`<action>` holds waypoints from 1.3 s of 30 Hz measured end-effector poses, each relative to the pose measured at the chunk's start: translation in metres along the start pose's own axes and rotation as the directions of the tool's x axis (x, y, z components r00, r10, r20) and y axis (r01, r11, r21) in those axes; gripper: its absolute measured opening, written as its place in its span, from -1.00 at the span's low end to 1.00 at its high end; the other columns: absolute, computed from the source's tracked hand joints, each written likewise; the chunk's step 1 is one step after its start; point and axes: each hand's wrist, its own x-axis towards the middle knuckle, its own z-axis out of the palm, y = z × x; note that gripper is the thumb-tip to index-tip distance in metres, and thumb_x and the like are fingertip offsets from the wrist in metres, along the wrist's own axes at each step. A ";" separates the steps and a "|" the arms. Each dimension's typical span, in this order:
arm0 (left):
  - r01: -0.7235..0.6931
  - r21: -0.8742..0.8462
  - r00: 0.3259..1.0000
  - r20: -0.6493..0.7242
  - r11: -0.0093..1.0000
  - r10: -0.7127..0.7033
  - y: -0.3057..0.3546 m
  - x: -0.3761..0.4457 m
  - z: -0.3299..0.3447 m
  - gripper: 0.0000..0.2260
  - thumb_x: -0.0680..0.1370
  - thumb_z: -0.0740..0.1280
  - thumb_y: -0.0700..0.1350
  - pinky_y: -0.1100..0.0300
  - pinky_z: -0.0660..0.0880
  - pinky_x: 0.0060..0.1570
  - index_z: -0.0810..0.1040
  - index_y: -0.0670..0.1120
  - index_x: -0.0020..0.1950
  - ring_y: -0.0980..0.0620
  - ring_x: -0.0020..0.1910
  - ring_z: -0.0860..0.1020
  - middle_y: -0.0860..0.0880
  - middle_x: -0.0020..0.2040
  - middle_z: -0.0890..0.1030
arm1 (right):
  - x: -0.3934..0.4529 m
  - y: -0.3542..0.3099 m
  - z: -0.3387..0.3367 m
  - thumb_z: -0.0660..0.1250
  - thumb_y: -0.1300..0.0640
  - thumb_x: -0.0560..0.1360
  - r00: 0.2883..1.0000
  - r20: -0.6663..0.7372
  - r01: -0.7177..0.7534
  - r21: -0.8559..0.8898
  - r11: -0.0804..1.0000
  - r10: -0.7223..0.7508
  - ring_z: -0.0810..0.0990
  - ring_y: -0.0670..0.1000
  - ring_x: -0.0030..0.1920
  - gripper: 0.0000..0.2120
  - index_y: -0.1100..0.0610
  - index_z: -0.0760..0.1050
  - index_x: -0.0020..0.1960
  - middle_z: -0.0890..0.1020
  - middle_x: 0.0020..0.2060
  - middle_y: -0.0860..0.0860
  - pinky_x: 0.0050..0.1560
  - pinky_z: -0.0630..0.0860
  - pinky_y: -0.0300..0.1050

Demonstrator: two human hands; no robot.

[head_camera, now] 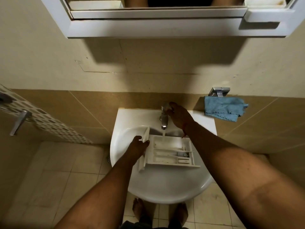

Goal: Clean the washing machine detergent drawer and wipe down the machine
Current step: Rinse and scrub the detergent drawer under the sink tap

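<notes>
While the fingers (145, 142) of the left hand (136, 146) curl closed around the front panel of the detergent drawer (166, 152), pinching its left end, the right hand (179, 116) lies over the top of the tap (163, 117), fingers bent down around the handle; how tightly they press it cannot be told, since the handle is hidden beneath them. One stream of water (163, 136) falls from the spout into the far compartment of the drawer. That drawer (white, lying open side up) rests across the bowl of the one sink (165, 185), its panel to the left and its body running to the right. Three long compartments can be counted in it, with a small insert at the right end of the nearer two; its details are hard to make out.

Two bare forearms reach in from the near edge, and two bare feet stand on the tiled floor (54, 176) under the sink, partly covered by its rim. To the far right one blue cloth (223, 108) hangs from a metal holder (218, 91) on the wall. At the left, one patterned towel (49, 123) on a rail is cut off by the frame. Above, the mirror cabinet (165, 25) is cut off at the top.
</notes>
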 end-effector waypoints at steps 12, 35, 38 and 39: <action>-0.146 0.474 0.988 0.023 0.868 0.153 0.003 -0.010 0.008 -0.49 0.61 0.30 -0.08 0.07 0.43 0.22 0.22 -0.13 0.51 -0.16 0.27 0.49 -0.20 0.35 0.46 | -0.029 0.022 0.082 0.12 0.41 0.58 0.822 0.412 -0.446 0.895 -0.003 0.393 0.56 0.00 -0.09 -0.62 0.39 0.28 0.40 0.46 0.28 0.24 -0.09 0.62 -0.19; 0.004 0.024 0.990 0.141 1.000 -0.007 -0.016 0.001 -0.008 -0.35 0.54 0.42 -0.17 -0.12 0.55 0.16 0.20 0.09 0.53 -0.17 0.16 0.54 -0.10 0.20 0.49 | -0.069 0.043 0.127 0.34 -0.02 0.50 0.915 0.396 0.242 -0.386 0.890 -0.077 0.49 0.16 0.26 -0.40 0.15 0.26 0.45 0.42 0.35 0.12 0.28 0.46 0.05; -0.008 0.027 0.992 0.127 1.000 0.004 -0.018 0.001 -0.009 -0.33 0.53 0.44 -0.13 -0.18 0.53 0.19 0.18 0.13 0.53 -0.17 0.16 0.54 -0.15 0.24 0.46 | -0.072 0.076 0.103 0.26 -0.20 0.52 0.923 0.380 0.164 -0.532 0.831 0.061 0.45 0.17 0.32 -0.35 0.10 0.22 0.48 0.34 0.42 0.10 0.30 0.43 0.09; -0.007 0.020 0.993 0.121 1.000 0.004 -0.019 0.001 -0.008 -0.33 0.53 0.44 -0.13 -0.18 0.52 0.20 0.18 0.13 0.53 -0.17 0.16 0.54 -0.15 0.24 0.46 | -0.072 0.090 0.093 0.24 -0.23 0.51 0.927 0.348 0.101 -0.589 0.802 0.140 0.46 0.19 0.30 -0.36 0.11 0.27 0.45 0.36 0.40 0.12 0.28 0.45 0.09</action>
